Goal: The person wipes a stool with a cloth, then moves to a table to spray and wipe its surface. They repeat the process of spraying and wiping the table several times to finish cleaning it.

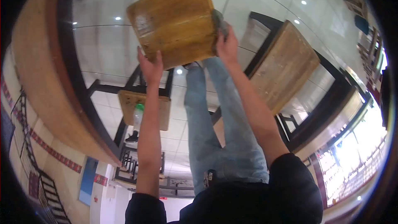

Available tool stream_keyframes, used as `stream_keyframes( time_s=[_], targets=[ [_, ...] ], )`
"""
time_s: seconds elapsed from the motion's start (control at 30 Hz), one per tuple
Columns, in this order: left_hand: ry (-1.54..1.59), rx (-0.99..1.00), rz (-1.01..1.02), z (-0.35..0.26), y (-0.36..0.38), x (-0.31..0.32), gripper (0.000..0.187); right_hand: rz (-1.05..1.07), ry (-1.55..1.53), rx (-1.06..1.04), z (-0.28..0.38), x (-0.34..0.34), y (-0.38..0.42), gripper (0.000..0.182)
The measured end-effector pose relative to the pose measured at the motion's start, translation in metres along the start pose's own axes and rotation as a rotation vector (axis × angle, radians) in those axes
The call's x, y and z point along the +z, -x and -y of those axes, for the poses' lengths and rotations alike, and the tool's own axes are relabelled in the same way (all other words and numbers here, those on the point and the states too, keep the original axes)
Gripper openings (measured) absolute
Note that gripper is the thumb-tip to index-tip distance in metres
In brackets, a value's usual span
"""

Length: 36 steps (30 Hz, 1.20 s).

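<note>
A square wooden board like a stool seat [174, 25], brown with a pale worn patch, is at the top middle in front of my legs. At its near left corner is my left hand [152, 67], thumb and fingers apart, touching or just beside the edge. My right hand [227, 45] is at the board's right edge, fingers curled round a grey cloth [219, 21] that lies against that edge. What lies under the board is hidden.
A long wooden table [41, 70] runs down the left. Below my left hand stands a stool [161, 110] with a green-capped bottle [138, 114]. Another wooden seat [286, 64] with dark legs is at the right, beside a second table [331, 120]. White tiles cover the floor.
</note>
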<state>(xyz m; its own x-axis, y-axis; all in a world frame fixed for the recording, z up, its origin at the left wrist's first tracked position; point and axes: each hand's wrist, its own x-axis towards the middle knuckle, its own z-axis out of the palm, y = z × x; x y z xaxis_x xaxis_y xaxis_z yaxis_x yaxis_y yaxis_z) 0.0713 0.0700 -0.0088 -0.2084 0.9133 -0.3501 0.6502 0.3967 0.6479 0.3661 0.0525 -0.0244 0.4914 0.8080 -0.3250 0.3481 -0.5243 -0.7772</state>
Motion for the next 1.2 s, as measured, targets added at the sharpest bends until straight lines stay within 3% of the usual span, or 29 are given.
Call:
stream_keyframes(
  time_s=[0.03,0.07,0.2,0.27,0.37,0.47,0.5,0.57,0.67,0.83,0.9,1.1,1.17,1.2],
  targets=[
    [0.05,-0.122,0.034,-0.009,-0.01,-0.003,0.086,0.037,-0.03,0.083,0.011,-0.005,-0.012,0.044],
    [-0.022,-0.078,0.023,-0.009,-0.02,-0.004,0.085,0.077,-0.054,0.161,0.02,-0.012,-0.026,0.045],
    [-0.022,-0.059,0.045,-0.006,-0.051,-0.001,0.082,0.203,-0.094,0.046,0.01,-0.013,-0.067,0.052],
    [-0.003,-0.09,0.043,-0.005,-0.056,-0.003,0.081,0.383,0.021,0.104,0.015,-0.018,-0.078,0.058],
    [-0.017,-0.148,0.041,-0.014,-0.064,-0.005,0.074,0.434,0.015,0.09,0.011,-0.016,-0.085,0.058],
    [0.458,-0.595,0.157,-0.003,-0.085,-0.009,0.069,0.411,-0.076,0.147,0.008,-0.01,-0.08,0.053],
    [0.452,-0.591,0.158,-0.018,-0.09,-0.017,0.069,0.408,-0.083,0.149,0.001,-0.006,-0.084,0.053],
    [0.553,-0.768,0.22,-0.046,-0.093,-0.035,0.068,0.493,-0.221,0.202,-0.016,0.003,-0.085,0.053],
    [0.544,-0.743,0.146,-0.036,-0.114,-0.039,0.069,0.454,-0.313,0.203,-0.016,0.019,-0.078,0.056],
    [0.588,-0.607,0.204,-0.041,-0.165,-0.068,0.066,0.324,-0.214,0.18,0.012,0.06,-0.047,0.06],
    [0.382,-0.429,0.148,0.01,-0.206,-0.077,0.066,0.315,-0.213,0.208,0.031,0.084,-0.037,0.061],
    [-0.017,-0.239,0.066,-0.007,-0.247,-0.121,0.067,0.364,-0.112,0.232,0.083,0.148,-0.009,0.07],
    [-0.03,-0.209,0.137,-0.012,-0.238,-0.131,0.077,0.249,-0.081,0.155,0.083,0.166,-0.002,0.07],
    [-0.202,-0.127,0.115,-0.01,-0.232,-0.13,0.084,0.257,-0.075,0.151,0.085,0.17,-0.001,0.07]
  ],
)
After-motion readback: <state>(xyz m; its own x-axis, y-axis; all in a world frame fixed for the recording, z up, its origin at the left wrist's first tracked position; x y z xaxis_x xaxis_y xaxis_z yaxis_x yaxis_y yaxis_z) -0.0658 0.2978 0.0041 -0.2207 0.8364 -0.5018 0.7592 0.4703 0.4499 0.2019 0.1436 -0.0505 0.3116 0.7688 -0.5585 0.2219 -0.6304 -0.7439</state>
